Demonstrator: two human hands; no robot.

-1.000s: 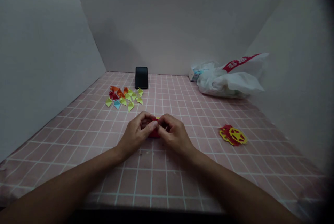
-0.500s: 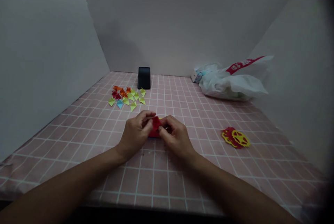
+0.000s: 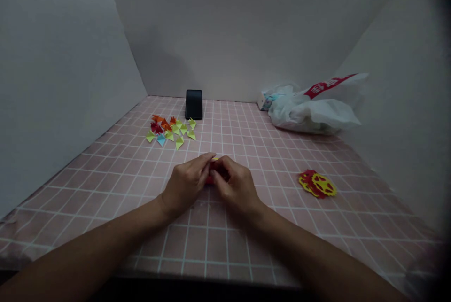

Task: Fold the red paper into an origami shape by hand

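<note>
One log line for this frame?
left hand: at red piece; right hand: at red piece; folded papers: back left; red-yellow cutouts: right

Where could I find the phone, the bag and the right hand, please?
Phone (image 3: 193, 104), head view, its dark face.
Bag (image 3: 310, 115), head view, its white plastic.
Right hand (image 3: 238, 184), head view, middle of the hand.

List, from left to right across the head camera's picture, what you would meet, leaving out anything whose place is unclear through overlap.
Blue folded paper, black phone, right hand, small patterned box, red and yellow cut-outs.
</note>
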